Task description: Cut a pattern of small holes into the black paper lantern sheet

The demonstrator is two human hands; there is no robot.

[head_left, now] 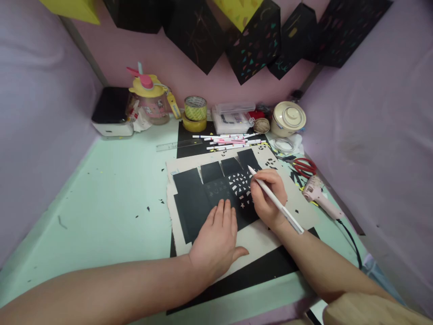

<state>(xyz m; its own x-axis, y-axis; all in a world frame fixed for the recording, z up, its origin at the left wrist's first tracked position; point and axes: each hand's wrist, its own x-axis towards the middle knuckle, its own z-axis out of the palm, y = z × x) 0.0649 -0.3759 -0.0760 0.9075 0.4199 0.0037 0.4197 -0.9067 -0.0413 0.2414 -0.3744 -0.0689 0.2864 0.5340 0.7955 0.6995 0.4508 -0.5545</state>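
Note:
In the head view, my right hand (269, 194) is closed around a slim white pen-shaped tool (279, 204). Its pointed tip is at the upper right of a black folded card (191, 212); whether it touches the card I cannot tell. Several small pale cut-out shapes (239, 183) show in the card's right panel, partly hidden by my right hand. Faint outlined shapes (218, 188) mark the middle panel. My left hand (216, 239) lies flat with fingers stretched, pressing the card's lower middle. Beneath the card is a pale board (267, 234).
White markers (226, 142), a clear ruler (176, 145), tape rolls (195, 110) and a plastic box (233, 118) lie behind the board. Red-handled scissors (304, 167) and a corded glue gun (321, 198) are at right. A drinking bottle (154, 106) stands back left. Black paper scraps are scattered around.

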